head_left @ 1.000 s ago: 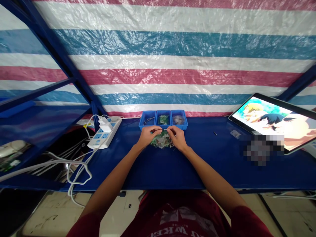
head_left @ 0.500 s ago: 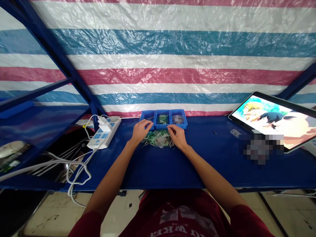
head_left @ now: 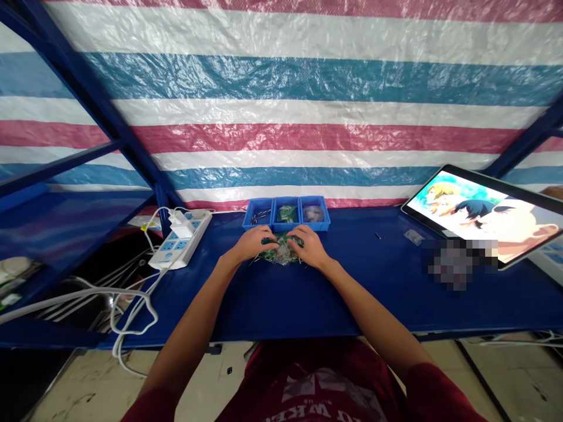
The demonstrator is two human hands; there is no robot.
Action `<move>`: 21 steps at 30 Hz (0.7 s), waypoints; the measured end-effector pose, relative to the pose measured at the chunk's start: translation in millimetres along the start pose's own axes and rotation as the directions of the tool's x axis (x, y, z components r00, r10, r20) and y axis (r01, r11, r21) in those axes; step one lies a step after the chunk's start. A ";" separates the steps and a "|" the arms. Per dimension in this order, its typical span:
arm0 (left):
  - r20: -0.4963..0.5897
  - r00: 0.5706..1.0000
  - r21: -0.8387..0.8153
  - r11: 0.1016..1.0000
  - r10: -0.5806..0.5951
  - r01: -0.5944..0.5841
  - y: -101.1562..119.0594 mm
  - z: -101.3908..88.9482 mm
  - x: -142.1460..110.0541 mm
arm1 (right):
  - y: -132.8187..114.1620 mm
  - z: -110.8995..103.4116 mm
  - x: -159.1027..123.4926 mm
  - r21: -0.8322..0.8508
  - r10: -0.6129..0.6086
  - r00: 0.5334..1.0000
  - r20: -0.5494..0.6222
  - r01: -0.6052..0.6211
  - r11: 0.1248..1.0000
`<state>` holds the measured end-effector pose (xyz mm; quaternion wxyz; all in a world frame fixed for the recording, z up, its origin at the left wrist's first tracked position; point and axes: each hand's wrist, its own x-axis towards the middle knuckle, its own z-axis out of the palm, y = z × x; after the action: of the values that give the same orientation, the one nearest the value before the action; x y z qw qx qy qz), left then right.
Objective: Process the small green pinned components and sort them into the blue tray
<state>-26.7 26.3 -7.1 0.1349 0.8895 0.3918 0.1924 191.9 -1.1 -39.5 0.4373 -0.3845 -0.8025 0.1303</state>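
Striped plastic sheeting (head_left: pixel 308 111), blue metal frame (head_left: pixel 139 164), beige floor (head_left: pixel 206 381)

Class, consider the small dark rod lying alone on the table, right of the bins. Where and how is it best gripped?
Probably across its middle, pinched by the right hand, which is nearer, coming down from above. The rod is thin and seems to lie flat on the table, with nothing touching its long sides.

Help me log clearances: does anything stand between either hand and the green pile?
Nothing visible does: the left hand and right hand are right at the green pile, one on each side. The blue bins stand beyond it.
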 end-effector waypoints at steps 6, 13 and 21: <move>0.025 1.000 -0.066 0.998 -0.017 0.018 1.2 1.8 1.1 | 1.7 -2.5 0.9 0.023 0.017 0.997 -0.072 -0.015 1.000; -0.130 0.986 -0.270 0.961 -0.105 0.067 17.5 -0.8 0.9 | -1.3 -2.5 1.5 0.063 0.026 0.996 -0.080 -0.021 0.998; -0.361 0.914 -0.410 0.912 -0.185 0.022 33.9 12.0 2.1 | -4.8 -3.2 2.0 0.170 0.123 0.983 -0.133 -0.100 0.980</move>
<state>1.8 4.5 -4.0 0.2416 0.7641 0.4111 0.4346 191.4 -3.3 -33.8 0.5153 -0.4003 -0.7331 0.1918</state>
